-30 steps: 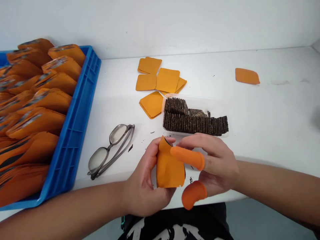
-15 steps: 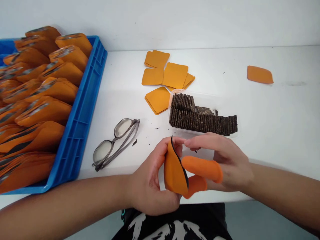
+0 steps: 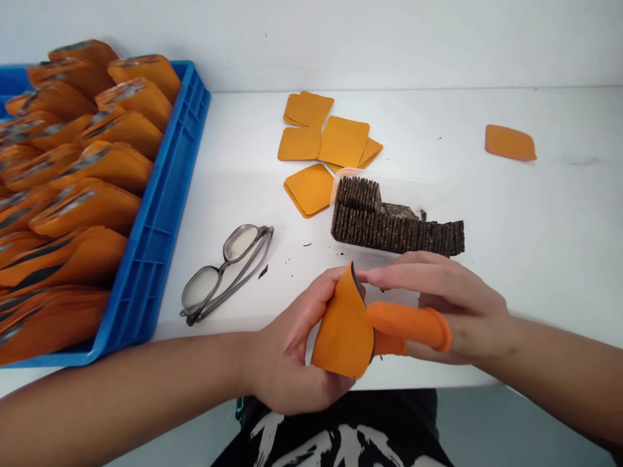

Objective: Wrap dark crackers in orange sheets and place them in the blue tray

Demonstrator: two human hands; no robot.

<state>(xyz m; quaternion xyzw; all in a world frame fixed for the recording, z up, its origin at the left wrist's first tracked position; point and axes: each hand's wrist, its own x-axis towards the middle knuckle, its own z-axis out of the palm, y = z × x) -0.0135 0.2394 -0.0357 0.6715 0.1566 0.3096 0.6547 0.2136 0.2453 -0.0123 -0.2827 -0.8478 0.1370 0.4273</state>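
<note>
My left hand [image 3: 302, 357] curls around an orange pouch [image 3: 343, 334], holding it tilted above the table. A dark edge shows along the pouch's right side. Orange finger covers sit on two fingers of my right hand [image 3: 452, 311], and those fingertips meet the pouch at that dark edge. The lower covered fingertip is hidden behind the pouch. Above it, a bare finger of the right hand touches the left fingertips. Just beyond the hands is a clear plastic box [image 3: 341, 174] with rows of thin dark brown squares [image 3: 389, 227].
Loose orange pouches [image 3: 343, 141] lie behind the box, and a single orange pouch [image 3: 510, 143] lies far right. Folded glasses [image 3: 224, 269] rest at left. Beside them, a blue crate [image 3: 170, 175] holds many orange pouches. Dark crumbs dot the white table [image 3: 233, 155].
The pouch has turned so that more of its orange face shows and less of its dark edge. My right hand has shifted slightly right. The whole view has moved a little.
</note>
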